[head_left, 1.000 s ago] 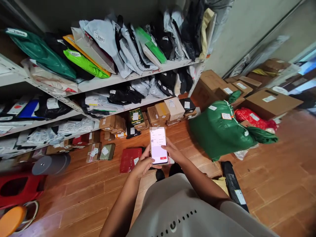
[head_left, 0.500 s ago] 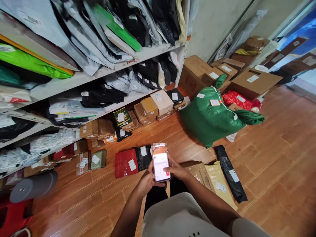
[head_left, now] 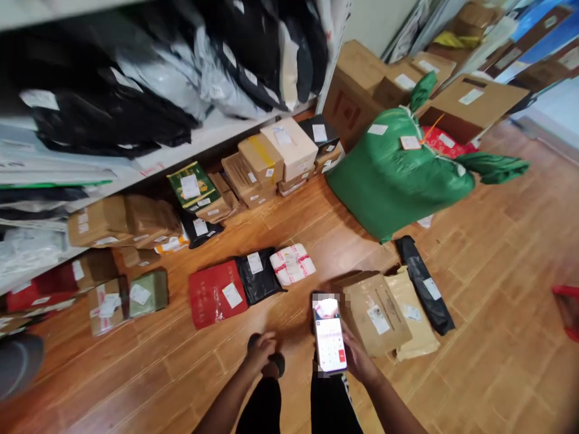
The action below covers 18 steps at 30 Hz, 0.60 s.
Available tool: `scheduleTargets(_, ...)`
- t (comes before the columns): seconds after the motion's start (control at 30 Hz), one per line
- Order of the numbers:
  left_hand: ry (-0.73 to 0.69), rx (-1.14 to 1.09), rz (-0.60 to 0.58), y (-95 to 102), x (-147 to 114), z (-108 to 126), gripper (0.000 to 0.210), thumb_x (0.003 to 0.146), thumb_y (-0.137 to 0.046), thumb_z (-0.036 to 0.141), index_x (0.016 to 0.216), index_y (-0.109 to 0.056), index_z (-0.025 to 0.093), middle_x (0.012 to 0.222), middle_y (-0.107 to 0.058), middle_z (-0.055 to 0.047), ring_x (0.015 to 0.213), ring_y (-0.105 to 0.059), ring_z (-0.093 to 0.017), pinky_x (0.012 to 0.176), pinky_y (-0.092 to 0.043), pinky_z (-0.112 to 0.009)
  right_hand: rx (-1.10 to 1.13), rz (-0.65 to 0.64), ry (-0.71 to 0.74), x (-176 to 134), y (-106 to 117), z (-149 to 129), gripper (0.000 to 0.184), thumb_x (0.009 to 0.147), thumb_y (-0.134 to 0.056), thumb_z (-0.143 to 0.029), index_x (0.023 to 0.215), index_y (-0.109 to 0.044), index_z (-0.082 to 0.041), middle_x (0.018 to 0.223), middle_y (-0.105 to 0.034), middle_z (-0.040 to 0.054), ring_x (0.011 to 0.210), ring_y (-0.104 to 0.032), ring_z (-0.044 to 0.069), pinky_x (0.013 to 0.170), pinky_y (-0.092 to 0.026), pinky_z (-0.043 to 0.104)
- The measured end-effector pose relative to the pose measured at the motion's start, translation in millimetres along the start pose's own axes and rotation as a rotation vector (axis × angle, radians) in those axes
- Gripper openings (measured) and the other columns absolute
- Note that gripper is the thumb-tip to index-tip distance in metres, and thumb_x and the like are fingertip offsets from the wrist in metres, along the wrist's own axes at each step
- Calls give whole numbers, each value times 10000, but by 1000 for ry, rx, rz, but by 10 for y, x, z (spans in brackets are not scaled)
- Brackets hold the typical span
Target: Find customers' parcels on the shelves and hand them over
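A smartphone with a lit screen and a keypad sits in my right hand, whose fingers wrap round its right side. My left hand is apart from the phone, over my left shoe, with its fingers loosely stretched and nothing in them. On the floor beyond lie a red parcel, a black parcel and a white parcel with red markings. Right of the phone are a cardboard box, a yellowish padded envelope and a long black parcel, all labelled.
A big tied green sack stands at the right, with an open carton behind it. Shelves full of bagged parcels run along the left. Stacked boxes line the floor below. A red object is at the right edge.
My left hand has come off the phone and moved left. The phone has shifted right and lower, in my right hand alone. The view has tilted down, and the white parcel has come into sight.
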State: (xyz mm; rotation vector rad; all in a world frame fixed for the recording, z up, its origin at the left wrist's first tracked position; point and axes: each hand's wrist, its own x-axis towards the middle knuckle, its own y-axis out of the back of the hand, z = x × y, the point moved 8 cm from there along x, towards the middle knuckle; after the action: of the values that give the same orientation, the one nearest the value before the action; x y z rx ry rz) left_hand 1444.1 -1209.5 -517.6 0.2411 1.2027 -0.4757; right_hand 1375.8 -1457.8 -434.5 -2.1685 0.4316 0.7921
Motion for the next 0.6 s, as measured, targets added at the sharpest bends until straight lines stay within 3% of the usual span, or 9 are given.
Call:
scheduleTargets(0.1,-26,-125,150,517,716,-444,607,699,-560,499,1204,-472,173,1301,-548,-175,1199,-525,-299,967,-414,-418,32,-75,-37,731,229,605,627,756,-688,-515,1314,-513,-288,1275,-635,79,1208,-562,292,1063,-368,466)
scheduleTargets(0.2,-56,-314,279,824,1438,-961,607,690,-613,538,1174,-490,191,1239,-598,-156,1154,-573,-272,921,-457,-368,56,-225,-110,1474,536,1072,673,701,-733,-511,1296,-529,-269,1252,-645,101,1167,-591,305,1044,-380,496)
scheduleTargets(0.33,-65,-241,176,963,2608,-1593,630,684,-643,579,1166,-524,191,1192,-636,-141,1086,-614,-274,885,-483,-367,-26,-358,-221,2357,1159,1489,812,663,-773,-442,1384,-439,-272,1271,-628,128,1137,-613,321,1028,-374,531)
scheduleTargets(0.4,-164,-82,99,1073,3228,-1721,595,693,-632,583,1133,-560,189,1159,-654,-131,1076,-614,-279,906,-472,-373,-85,-428,-284,2713,1453,1677,876,665,-779,-403,1430,-364,-306,1313,-599,123,1144,-610,323,1019,-374,543)
scheduleTargets(0.47,-314,129,55,1197,3781,-1707,470,744,-594,541,1062,-598,196,1117,-664,-106,1084,-601,-263,943,-442,-356,-135,-514,-320,3003,1689,1866,907,666,-790,-369,1446,-329,-334,1353,-568,116,1163,-598,326,1011,-378,543)
scheduleTargets(0.53,-446,385,-16,1217,4202,-1630,296,826,-520,456,939,-612,198,1013,-670,-70,1020,-605,-225,919,-432,-319,-188,-599,-330,3233,1873,2070,921,650,-812,-341,1442,-342,-327,1382,-542,112,1213,-559,325,1025,-370,523)
scheduleTargets(0.6,-508,639,-104,1127,4456,-1587,198,860,-467,354,821,-581,196,875,-646,-31,875,-601,-185,811,-436,-282,-231,-675,-328,3400,2005,2280,957,628,-837,-339,1446,-340,-300,1355,-562,113,1215,-554,323,1023,-379,508)
